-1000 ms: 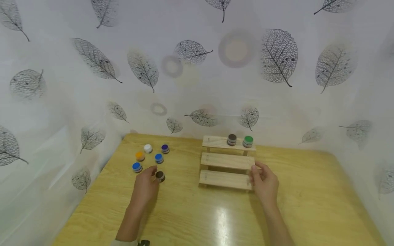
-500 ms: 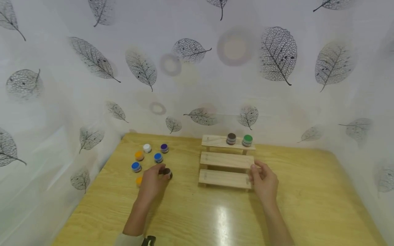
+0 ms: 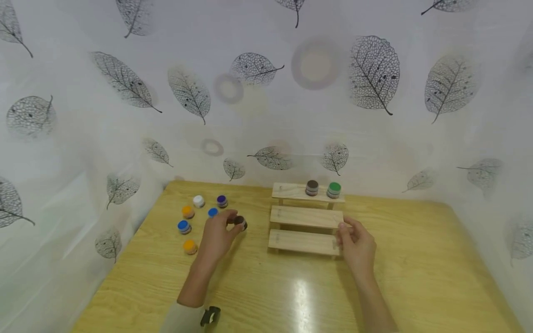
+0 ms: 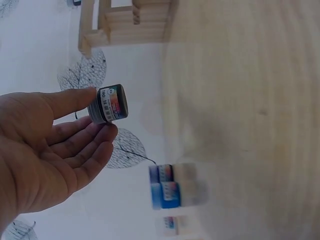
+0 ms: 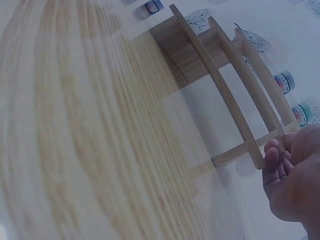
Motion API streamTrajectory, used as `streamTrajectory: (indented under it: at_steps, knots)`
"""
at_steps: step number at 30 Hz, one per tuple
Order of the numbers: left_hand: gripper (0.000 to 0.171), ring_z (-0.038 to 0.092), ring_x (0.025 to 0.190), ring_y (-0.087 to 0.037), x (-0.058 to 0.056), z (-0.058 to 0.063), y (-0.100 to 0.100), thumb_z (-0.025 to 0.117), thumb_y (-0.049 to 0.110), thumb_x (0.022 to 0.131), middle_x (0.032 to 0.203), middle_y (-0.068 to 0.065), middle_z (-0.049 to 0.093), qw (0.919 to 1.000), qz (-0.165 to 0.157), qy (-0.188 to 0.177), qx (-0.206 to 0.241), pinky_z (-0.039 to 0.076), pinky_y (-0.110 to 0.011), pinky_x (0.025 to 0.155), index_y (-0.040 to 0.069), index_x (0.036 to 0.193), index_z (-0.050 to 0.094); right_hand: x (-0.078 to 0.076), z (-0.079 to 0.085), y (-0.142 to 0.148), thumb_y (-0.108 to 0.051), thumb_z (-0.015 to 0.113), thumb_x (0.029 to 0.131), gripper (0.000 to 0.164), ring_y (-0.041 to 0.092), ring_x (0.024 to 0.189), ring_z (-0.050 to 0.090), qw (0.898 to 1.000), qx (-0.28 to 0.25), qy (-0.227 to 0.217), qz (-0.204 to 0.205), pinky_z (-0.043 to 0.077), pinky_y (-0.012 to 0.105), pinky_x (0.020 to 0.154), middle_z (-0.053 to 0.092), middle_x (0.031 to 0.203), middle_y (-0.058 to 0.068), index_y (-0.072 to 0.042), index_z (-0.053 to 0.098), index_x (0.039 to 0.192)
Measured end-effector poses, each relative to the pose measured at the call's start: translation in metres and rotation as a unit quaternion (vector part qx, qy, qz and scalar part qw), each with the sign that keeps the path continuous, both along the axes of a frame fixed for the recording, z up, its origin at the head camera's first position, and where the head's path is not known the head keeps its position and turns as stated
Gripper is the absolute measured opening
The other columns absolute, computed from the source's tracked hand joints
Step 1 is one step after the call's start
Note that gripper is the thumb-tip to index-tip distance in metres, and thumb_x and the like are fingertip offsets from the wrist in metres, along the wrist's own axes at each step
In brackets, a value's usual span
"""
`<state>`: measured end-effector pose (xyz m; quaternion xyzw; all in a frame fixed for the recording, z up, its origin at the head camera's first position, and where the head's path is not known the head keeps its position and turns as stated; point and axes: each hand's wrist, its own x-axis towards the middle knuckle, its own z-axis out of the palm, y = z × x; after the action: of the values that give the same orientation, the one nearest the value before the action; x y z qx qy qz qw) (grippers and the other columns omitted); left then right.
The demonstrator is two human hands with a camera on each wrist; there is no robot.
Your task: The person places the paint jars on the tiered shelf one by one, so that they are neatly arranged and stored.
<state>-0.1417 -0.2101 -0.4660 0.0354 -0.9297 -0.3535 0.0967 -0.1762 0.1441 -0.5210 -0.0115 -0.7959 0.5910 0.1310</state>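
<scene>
My left hand (image 3: 218, 237) pinches a small paint jar with a dark brown lid (image 3: 240, 223) between thumb and fingertips. The left wrist view shows this jar (image 4: 109, 103) tipped on its side relative to that camera, its printed label visible, held up off the table. My right hand (image 3: 358, 247) grips the right end of a three-step wooden rack (image 3: 306, 217) at its middle shelf, thumb on top. On the rack's top shelf stand a brown-lidded jar (image 3: 312, 188) and a green-lidded jar (image 3: 333, 190), side by side towards the right.
Left on the wooden table (image 3: 266, 296) stand several jars: white (image 3: 198, 201), purple (image 3: 222, 201), orange (image 3: 188, 212), blue (image 3: 184, 227) and another orange one (image 3: 190, 247). A second blue jar (image 3: 213, 212) is partly behind my left hand. A leaf-patterned curtain (image 3: 266, 115) hangs behind.
My left hand has taken the dark brown jar from the table and carried it right and away from me, uncovering the near orange jar. The right hand stays on the rack.
</scene>
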Motion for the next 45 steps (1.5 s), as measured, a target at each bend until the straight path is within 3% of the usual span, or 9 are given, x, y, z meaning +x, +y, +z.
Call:
streamTrajectory:
  at_steps: [10, 18, 26, 35, 40, 45]
  knots:
    - [0.046, 0.071, 0.116, -0.033, -0.022, 0.035, 0.021, 0.080, 0.024, 0.097, 0.122, -0.015, 0.075, 0.9992, -0.027, 0.026, -0.016, 0.059, -0.050, 0.097, 0.000, 0.136, 0.069, -0.002, -0.002, 0.000, -0.015, 0.065, 0.107, 0.030, 0.010, 0.063, 0.068, 1.000, -0.005, 0.000, -0.004, 0.057, 0.020, 0.053, 0.074, 0.088, 0.020, 0.002, 0.068, 0.132]
    - [0.045, 0.071, 0.113, -0.030, -0.046, 0.048, 0.046, 0.080, 0.027, 0.097, 0.119, -0.012, 0.075, 0.9975, -0.056, 0.044, -0.002, 0.060, -0.047, 0.094, 0.002, 0.133, 0.070, -0.001, 0.000, -0.001, -0.016, 0.065, 0.107, 0.030, 0.011, 0.063, 0.068, 1.000, -0.013, -0.011, -0.009, 0.057, 0.020, 0.052, 0.074, 0.090, 0.020, 0.001, 0.068, 0.132]
    - [0.045, 0.072, 0.110, -0.026, -0.069, 0.054, 0.070, 0.081, 0.029, 0.096, 0.118, -0.011, 0.075, 0.9956, -0.068, 0.064, 0.013, 0.060, -0.041, 0.097, 0.002, 0.131, 0.071, -0.001, 0.001, 0.000, -0.016, 0.065, 0.107, 0.030, 0.012, 0.063, 0.067, 1.000, -0.014, -0.015, -0.011, 0.057, 0.020, 0.052, 0.074, 0.090, 0.021, 0.000, 0.068, 0.133]
    - [0.047, 0.072, 0.109, -0.025, -0.089, 0.049, 0.094, 0.081, 0.027, 0.097, 0.120, -0.012, 0.075, 0.9937, -0.079, 0.069, 0.039, 0.061, -0.040, 0.095, 0.000, 0.133, 0.069, -0.001, 0.001, 0.001, -0.015, 0.065, 0.107, 0.030, 0.011, 0.064, 0.067, 1.000, -0.024, -0.010, -0.009, 0.057, 0.020, 0.053, 0.073, 0.090, 0.021, 0.000, 0.068, 0.132]
    - [0.046, 0.072, 0.107, -0.023, -0.097, 0.044, 0.103, 0.079, 0.028, 0.098, 0.119, -0.012, 0.075, 0.9938, -0.082, 0.075, 0.007, 0.062, -0.036, 0.091, 0.000, 0.133, 0.070, -0.002, -0.001, 0.001, -0.017, 0.065, 0.107, 0.030, 0.011, 0.062, 0.066, 1.000, -0.020, -0.017, -0.008, 0.056, 0.020, 0.051, 0.073, 0.089, 0.020, 0.000, 0.068, 0.132]
    - [0.046, 0.071, 0.110, -0.025, -0.098, 0.045, 0.110, 0.079, 0.029, 0.098, 0.121, -0.013, 0.074, 0.9917, -0.087, 0.092, -0.019, 0.061, -0.039, 0.092, 0.000, 0.133, 0.069, -0.002, -0.001, 0.001, -0.017, 0.066, 0.107, 0.030, 0.012, 0.061, 0.065, 1.000, -0.021, -0.017, -0.008, 0.055, 0.021, 0.049, 0.073, 0.089, 0.020, 0.000, 0.068, 0.132]
